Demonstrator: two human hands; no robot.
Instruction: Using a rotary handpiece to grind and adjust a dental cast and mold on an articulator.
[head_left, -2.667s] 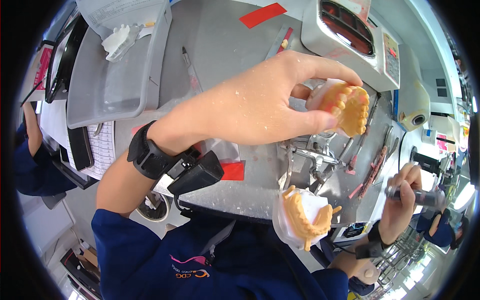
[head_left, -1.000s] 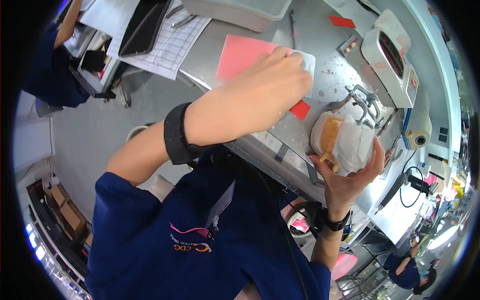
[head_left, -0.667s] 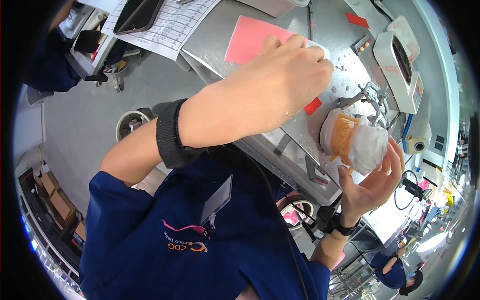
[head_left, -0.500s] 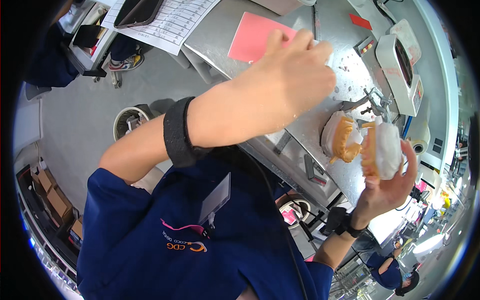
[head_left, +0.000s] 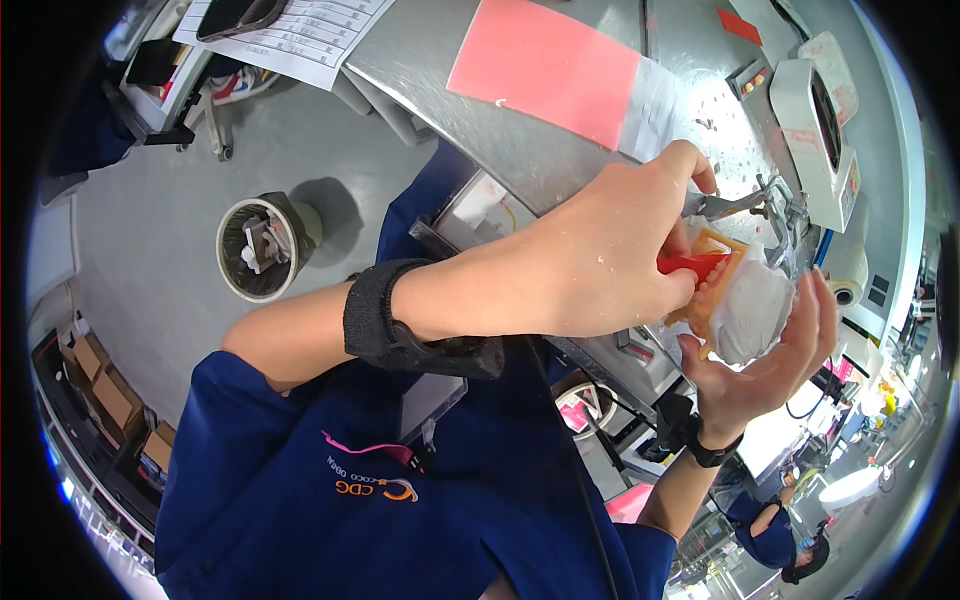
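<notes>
at the right of centre in the frame, a white-and-tan dental cast sat near the edge of the steel workbench, its white plaster base facing right and its tan row of teeth facing left. the metal articulator showed just above it, partly hidden by the cast.

the left hand stretched across from the lower left, its thumb and fingers pinched on a red wax strip that lay against the tan teeth. the right hand came up from the lower right and curved around the cast, the thumb at its lower left edge and the fingers along its right side; how firmly these pressed, one could not tell. a black wristband circled the left wrist, and a black strap the right.

at the top centre lay a pink wax sheet, with a pale translucent sheet at its right end. another red piece lay at the upper right, above a white bench appliance. at the upper left, a dark phone rested on a printed form, while a waste bin holding scraps stood on the floor at the left.
</notes>
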